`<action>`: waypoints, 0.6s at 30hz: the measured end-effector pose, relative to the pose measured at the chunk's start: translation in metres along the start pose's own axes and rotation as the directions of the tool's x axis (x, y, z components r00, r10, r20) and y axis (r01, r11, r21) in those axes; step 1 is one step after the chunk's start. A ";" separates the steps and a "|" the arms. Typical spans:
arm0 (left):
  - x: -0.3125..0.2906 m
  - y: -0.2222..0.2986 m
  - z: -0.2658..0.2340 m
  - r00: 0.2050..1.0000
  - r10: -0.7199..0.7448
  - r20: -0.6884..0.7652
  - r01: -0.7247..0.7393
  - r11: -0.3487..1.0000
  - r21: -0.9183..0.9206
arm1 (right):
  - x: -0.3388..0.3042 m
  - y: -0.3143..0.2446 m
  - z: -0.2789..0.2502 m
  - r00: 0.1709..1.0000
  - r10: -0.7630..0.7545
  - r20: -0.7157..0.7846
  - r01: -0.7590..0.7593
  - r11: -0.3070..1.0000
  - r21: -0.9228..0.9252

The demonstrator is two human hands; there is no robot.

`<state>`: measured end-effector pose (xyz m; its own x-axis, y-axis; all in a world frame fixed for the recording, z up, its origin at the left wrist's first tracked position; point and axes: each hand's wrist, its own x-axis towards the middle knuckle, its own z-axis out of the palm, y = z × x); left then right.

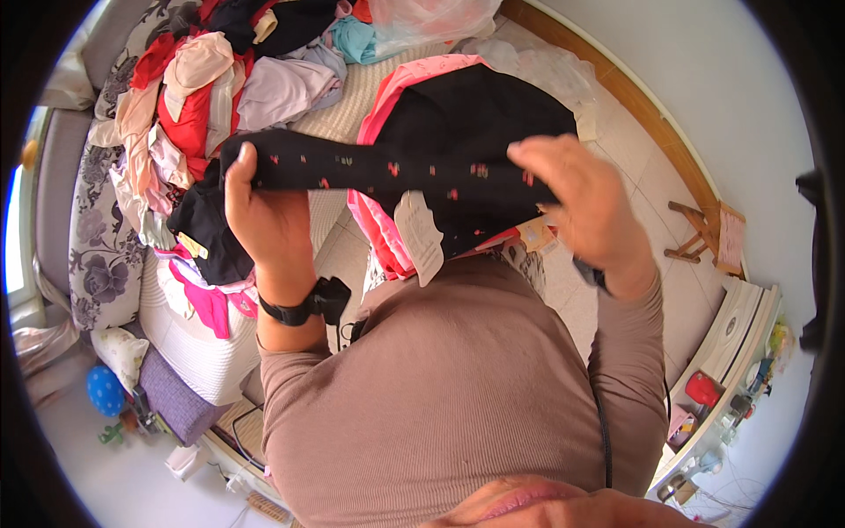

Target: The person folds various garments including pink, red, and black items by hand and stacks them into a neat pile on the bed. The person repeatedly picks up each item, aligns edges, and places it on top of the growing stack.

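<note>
A black garment [431,176] with small red flower prints is stretched across in front of my chest. Its narrow end is gripped by my left hand [264,211], the thumb on top and the fingers behind the cloth. At the other side my right hand [585,198], slightly blurred, curls round the garment's right edge. A pale paper tag [419,238] with a scalloped edge hangs below the black cloth. Bright pink cloth [383,229] shows under and behind the garment, over my lap.
Piled clothes [189,114] in red, peach, black and grey cover the couch at the left. Clear plastic bags [431,22] lie at the far side. A small wooden folding stool [704,236] stands by the right wall, near a white cabinet [722,352] with small items.
</note>
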<state>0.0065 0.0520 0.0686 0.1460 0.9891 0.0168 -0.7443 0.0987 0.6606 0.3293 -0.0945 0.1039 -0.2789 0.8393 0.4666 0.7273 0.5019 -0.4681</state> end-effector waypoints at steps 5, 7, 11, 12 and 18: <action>0.061 0.025 0.025 0.989 0.117 0.088 -0.122 0.991 0.062 | 0.059 0.051 -0.030 0.968 0.077 -0.241 -0.106 0.988 -0.109; 0.067 0.041 0.041 0.913 0.104 0.395 -0.093 0.995 -0.048 | 0.073 0.061 -0.041 0.915 0.027 -0.404 -0.054 0.997 -0.056; 0.016 0.050 0.051 0.948 0.050 0.315 -0.029 0.997 -0.071 | 0.057 0.071 -0.068 0.879 0.031 -0.475 -0.060 0.997 -0.047; -0.001 0.040 0.047 0.958 -0.051 0.283 0.087 0.989 -0.117 | 0.042 0.074 -0.074 0.888 0.094 -0.450 -0.120 0.992 -0.031; -0.062 -0.049 0.002 0.605 -0.777 -0.175 0.755 0.489 0.438 | -0.060 0.122 -0.006 0.919 0.393 0.034 -0.379 0.903 -0.203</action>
<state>0.0349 -0.0142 0.0366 0.5524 0.5405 -0.6346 0.0319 0.7470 0.6640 0.4386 -0.0849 0.0229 0.0087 0.9756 0.2194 0.8895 0.0927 -0.4475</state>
